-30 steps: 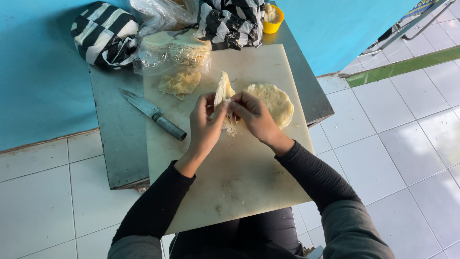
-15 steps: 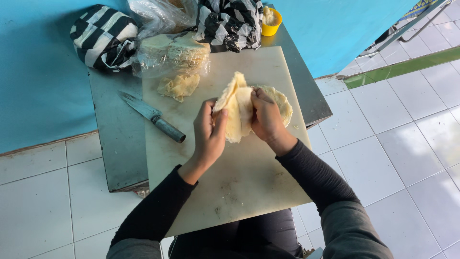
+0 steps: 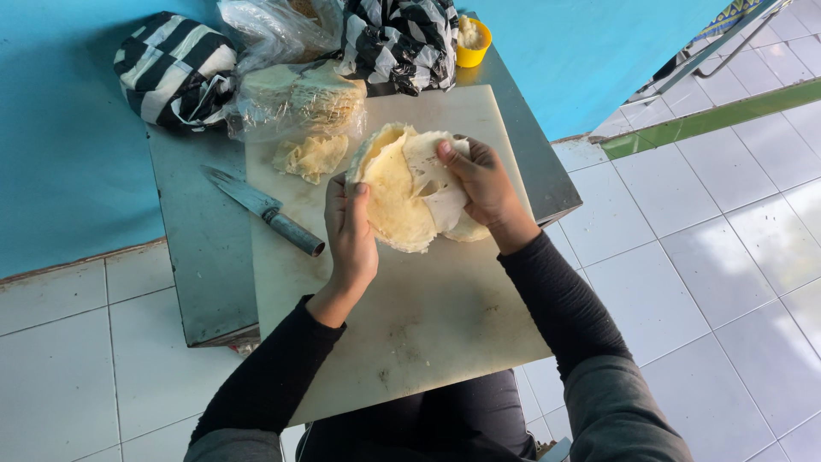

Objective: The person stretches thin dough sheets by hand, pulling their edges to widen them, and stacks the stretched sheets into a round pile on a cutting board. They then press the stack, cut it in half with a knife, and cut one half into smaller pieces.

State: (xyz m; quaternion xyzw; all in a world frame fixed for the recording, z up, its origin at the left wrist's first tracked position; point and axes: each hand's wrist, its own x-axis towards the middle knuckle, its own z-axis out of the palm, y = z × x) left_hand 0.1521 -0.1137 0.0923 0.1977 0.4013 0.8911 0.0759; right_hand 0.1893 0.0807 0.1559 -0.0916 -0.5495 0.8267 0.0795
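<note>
Held above the pale cutting board [image 3: 402, 342] between both hands, left hand [image 3: 352, 233] clasped on the near edge of the thin yellowish flatbread stack [image 3: 398, 192], right hand [image 3: 483, 184] peeling a white sheet, knife [image 3: 263, 210] lying left.

Left hand [image 3: 352, 235]: raised, fingers curled, thumb uppermost, gripping. Right hand [image 3: 481, 184]: raised opposite, fingers spread, pinching. Both forearms in black sleeves, converging forward from the body.
</note>
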